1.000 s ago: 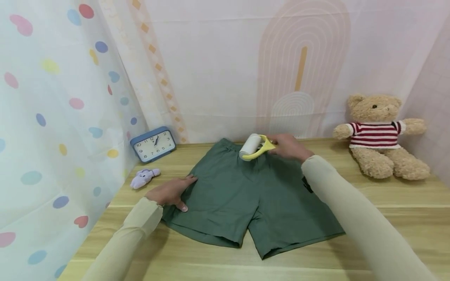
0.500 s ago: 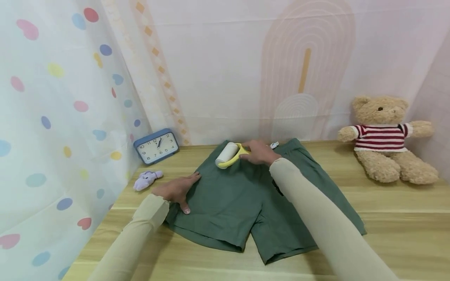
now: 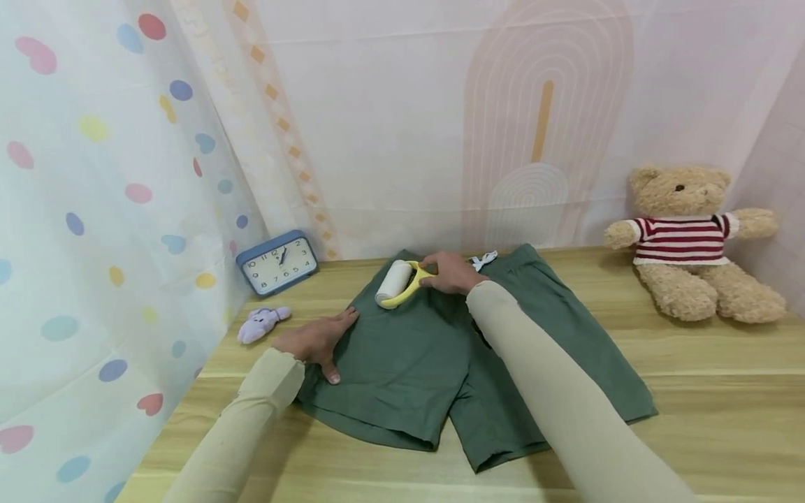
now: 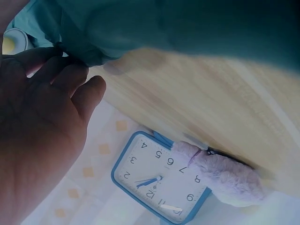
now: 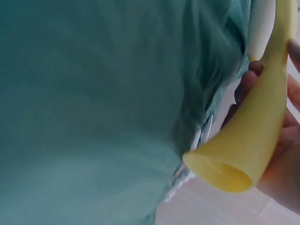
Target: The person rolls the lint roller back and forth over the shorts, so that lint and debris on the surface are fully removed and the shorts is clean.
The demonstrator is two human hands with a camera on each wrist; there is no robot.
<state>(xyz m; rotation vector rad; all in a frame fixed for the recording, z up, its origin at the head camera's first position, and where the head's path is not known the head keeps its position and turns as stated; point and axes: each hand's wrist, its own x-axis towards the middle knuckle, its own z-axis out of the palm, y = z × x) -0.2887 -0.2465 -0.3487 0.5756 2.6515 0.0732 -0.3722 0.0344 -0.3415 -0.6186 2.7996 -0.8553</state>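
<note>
Dark green shorts (image 3: 409, 363) lie spread on a wooden table, waistband toward the back wall. My right hand (image 3: 454, 273) grips the yellow handle of a lint roller (image 3: 394, 281); its white roll lies over the shorts near the left end of the waistband. The right wrist view shows the flared, hollow end of the yellow handle (image 5: 243, 136), with fingers wrapped round it. On the left edge of the shorts rests my left hand (image 3: 314, 342), thumb spread apart from the fingers. In the left wrist view the left hand (image 4: 47, 108) has its fingertips at the green cloth.
A blue alarm clock (image 3: 279, 263) stands at the back left, with a small purple plush toy (image 3: 263, 324) in front of it. A teddy bear (image 3: 682, 241) in a striped shirt sits at the back right. Patterned curtains (image 3: 390, 126) close off the back and left.
My right hand has moved left along the waistband with the lint roller, uncovering the white drawstring and the right side of the shorts. The left hand has stayed on the left edge.
</note>
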